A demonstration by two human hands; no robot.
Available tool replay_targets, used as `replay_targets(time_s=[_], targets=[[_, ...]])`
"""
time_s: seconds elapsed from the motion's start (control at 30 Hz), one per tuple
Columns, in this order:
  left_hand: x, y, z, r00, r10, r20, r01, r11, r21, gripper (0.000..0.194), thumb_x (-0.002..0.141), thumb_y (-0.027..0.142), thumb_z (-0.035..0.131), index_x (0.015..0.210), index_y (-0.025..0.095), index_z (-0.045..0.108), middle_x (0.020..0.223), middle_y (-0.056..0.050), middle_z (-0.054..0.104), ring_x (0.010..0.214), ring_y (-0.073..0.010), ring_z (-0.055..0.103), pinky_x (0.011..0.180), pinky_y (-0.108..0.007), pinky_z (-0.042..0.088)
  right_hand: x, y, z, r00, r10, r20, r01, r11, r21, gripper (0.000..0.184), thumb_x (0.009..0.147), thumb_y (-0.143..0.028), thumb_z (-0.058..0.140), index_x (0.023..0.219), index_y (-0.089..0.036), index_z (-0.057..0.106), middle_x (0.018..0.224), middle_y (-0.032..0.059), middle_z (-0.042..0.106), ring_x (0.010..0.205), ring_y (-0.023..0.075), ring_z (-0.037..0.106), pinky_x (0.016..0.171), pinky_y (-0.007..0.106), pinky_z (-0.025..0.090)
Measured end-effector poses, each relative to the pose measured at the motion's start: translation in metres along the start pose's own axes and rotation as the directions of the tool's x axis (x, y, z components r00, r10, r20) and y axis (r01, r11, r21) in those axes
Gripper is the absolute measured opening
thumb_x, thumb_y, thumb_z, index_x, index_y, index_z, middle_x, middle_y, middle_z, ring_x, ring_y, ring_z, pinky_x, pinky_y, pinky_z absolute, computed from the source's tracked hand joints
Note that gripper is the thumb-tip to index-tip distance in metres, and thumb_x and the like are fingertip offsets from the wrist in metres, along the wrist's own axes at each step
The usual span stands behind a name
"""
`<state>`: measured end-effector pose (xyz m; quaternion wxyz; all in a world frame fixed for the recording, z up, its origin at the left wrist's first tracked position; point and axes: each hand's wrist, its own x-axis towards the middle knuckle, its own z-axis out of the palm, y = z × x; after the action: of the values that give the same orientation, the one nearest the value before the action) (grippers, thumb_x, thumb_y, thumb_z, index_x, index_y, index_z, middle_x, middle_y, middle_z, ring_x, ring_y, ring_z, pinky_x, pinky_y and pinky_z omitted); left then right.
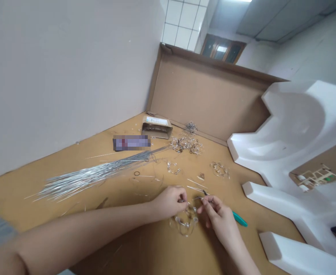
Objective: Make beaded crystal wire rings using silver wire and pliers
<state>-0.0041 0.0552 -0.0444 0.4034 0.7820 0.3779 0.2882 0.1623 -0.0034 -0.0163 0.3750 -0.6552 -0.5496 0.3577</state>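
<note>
Between my hands hangs a ring of bent silver wire with clear beads (186, 221). My left hand (170, 201) pinches its upper edge with thumb and fingertips. My right hand (218, 215) is closed at the ring's right side, its fingertips pinching a thin wire end (196, 198). Teal-handled pliers (239, 219) show past the right hand, their dark tip poking out beyond the fingers; I cannot tell whether the hand grips them or they lie beneath it. Another beaded wire ring (219, 169) and a partial one (174, 168) lie farther off.
A bundle of straight silver wires (99, 172) spreads across the left of the tan table (78, 152). Behind it are a pixelated dark packet (131, 143), an open small carton (157, 128) and a wire-piece pile (186, 144). White moulded foam (288, 126) borders the right, a cardboard panel (210, 95) the back.
</note>
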Motion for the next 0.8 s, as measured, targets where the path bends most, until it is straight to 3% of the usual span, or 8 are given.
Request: replay_targets(time_s=[0.1,0.27,0.43,0.6,0.8], targets=[[-0.002,0.002,0.002,0.997,-0.064,-0.031,0.065,0.998,0.026,0.015,0.070,0.029,0.052,0.063,0.016,0.051,0.055,0.004,0.052,0.050,-0.0070,0.042,0.047,-0.017,0.029,0.000,0.001,0.001,1.000,-0.003,-0.005,0.003,1.000,0.017,0.035,0.073,-0.055,0.047,0.079,-0.020,0.047,0.066,-0.0005,0.062,0.033,0.0079,0.042,0.038,0.023,0.033],[-0.007,0.010,0.000,0.994,-0.055,-0.092,0.063,0.995,0.076,0.016,0.069,0.028,0.053,0.059,0.016,0.050,0.050,0.006,0.047,0.050,-0.0069,0.039,0.048,-0.018,0.028,0.002,0.004,0.002,1.000,-0.019,-0.010,0.019,0.996,0.084,0.035,0.073,-0.054,0.048,0.081,-0.020,0.046,0.068,-0.0007,0.063,0.032,0.0066,0.041,0.036,0.021,0.031],[-0.010,0.011,0.005,0.997,0.009,-0.074,-0.009,1.000,0.003,0.011,0.069,0.027,0.053,0.076,0.018,0.054,0.058,0.006,0.050,0.053,-0.0071,0.042,0.049,-0.017,0.030,0.003,0.003,0.004,0.999,-0.042,0.002,0.041,0.983,0.181,0.035,0.071,-0.052,0.053,0.079,-0.019,0.047,0.070,0.0007,0.064,0.035,0.0069,0.043,0.037,0.021,0.033],[-0.009,0.003,0.011,1.000,-0.020,-0.019,0.020,1.000,-0.005,0.010,0.070,0.024,0.050,0.075,0.018,0.055,0.062,0.004,0.054,0.054,-0.0074,0.043,0.047,-0.016,0.029,0.002,0.003,0.008,0.998,-0.052,0.018,0.047,0.970,0.237,0.032,0.072,-0.050,0.054,0.078,-0.019,0.047,0.067,0.0003,0.063,0.037,0.0075,0.045,0.039,0.022,0.037],[-0.007,0.001,0.010,1.000,-0.009,-0.026,0.009,1.000,-0.001,0.007,0.065,0.019,0.050,0.072,0.018,0.053,0.060,0.006,0.052,0.052,-0.0064,0.042,0.047,-0.016,0.029,0.000,-0.001,0.000,0.996,-0.057,-0.066,0.065,0.990,0.122,0.034,0.070,-0.051,0.055,0.075,-0.018,0.051,0.072,0.0023,0.063,0.036,0.0069,0.043,0.037,0.022,0.035]])
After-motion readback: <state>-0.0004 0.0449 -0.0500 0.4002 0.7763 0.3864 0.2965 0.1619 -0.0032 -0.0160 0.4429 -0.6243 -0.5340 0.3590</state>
